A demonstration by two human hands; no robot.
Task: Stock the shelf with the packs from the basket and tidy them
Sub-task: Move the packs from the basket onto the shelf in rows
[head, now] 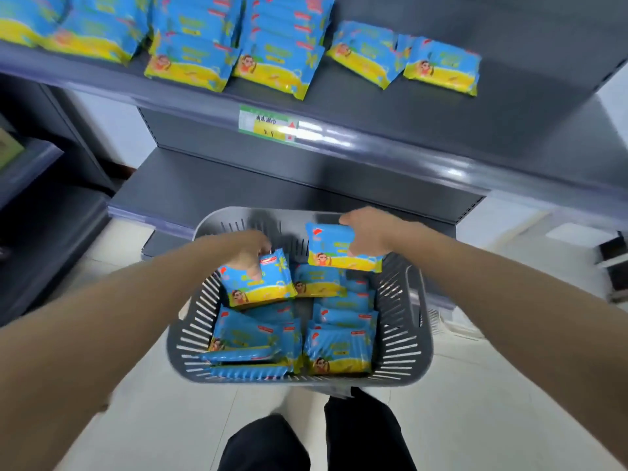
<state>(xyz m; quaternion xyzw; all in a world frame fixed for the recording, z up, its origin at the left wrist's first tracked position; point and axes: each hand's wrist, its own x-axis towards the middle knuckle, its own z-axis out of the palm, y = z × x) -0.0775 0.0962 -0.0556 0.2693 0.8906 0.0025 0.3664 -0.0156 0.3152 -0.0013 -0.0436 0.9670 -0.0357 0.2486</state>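
A grey slatted basket sits low in front of me, holding several blue-and-yellow packs. My left hand grips the top of one pack at the basket's left. My right hand holds another pack lifted above the basket's far rim. On the grey shelf above, more of the same packs lie in rows and stacks, with two single packs toward the right.
A green-and-yellow price label is clipped to the shelf's front edge. A lower grey shelf lies behind the basket. The shelf's right part is bare. Another shelving unit stands at left. My dark trouser legs show below over pale floor tiles.
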